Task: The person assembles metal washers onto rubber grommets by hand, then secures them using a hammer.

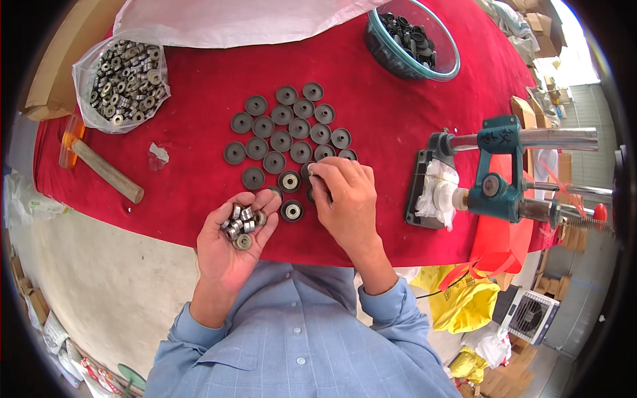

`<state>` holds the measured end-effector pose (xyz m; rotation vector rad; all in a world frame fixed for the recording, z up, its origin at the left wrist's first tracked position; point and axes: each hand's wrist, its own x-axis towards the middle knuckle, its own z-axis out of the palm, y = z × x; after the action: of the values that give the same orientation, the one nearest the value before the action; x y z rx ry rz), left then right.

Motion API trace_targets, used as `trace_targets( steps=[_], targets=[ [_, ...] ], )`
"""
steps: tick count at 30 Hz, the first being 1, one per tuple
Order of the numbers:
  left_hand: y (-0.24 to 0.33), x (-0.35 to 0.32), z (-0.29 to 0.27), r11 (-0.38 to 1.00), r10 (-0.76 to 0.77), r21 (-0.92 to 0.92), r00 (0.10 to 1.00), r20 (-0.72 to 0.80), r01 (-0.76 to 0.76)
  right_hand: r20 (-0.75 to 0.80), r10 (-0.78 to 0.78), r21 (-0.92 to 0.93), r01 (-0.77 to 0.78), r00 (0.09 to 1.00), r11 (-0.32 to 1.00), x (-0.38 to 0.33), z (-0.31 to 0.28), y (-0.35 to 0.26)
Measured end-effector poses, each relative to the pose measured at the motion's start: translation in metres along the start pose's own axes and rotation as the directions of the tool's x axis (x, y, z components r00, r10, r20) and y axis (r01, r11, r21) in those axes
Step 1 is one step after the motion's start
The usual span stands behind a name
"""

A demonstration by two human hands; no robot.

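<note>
My left hand (229,242) is cupped palm up and holds several small metal ball bearings (244,225). Fingers bent and pinched together, my right hand (346,199) is over a dark grey round wheel (306,170) at the near edge of the group; its fingertips hide what they hold. Rows of similar grey wheels (281,140) lie flat on the red cloth (199,192). A bearing (288,181) sits in the centre of one wheel just left of my right fingertips, and another bearing (291,211) is in the wheel nearest me.
A clear bag of bearings (129,86) stands at the far left, with a wooden-handled hammer (109,171) nearer me. At the far right is a teal-rimmed tub (446,69) of black parts. A green hand press (497,179) stands at the right edge.
</note>
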<state>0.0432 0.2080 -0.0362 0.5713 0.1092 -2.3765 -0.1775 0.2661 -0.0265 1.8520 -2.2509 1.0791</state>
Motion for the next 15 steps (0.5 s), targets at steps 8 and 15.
trace_targets(
  steps=[8,15],
  targets=[
    [0.0,-0.001,0.0,1.0,0.005,0.024,1.0,-0.013,-0.004,0.109,-0.118,-0.115,0.13,0.987,0.985,-0.011,-0.003,-0.005],
    [0.0,0.0,0.004,0.999,0.005,0.037,1.0,-0.027,-0.004,0.066,-0.144,-0.327,0.157,0.987,0.932,-0.027,0.004,-0.016]
  ],
)
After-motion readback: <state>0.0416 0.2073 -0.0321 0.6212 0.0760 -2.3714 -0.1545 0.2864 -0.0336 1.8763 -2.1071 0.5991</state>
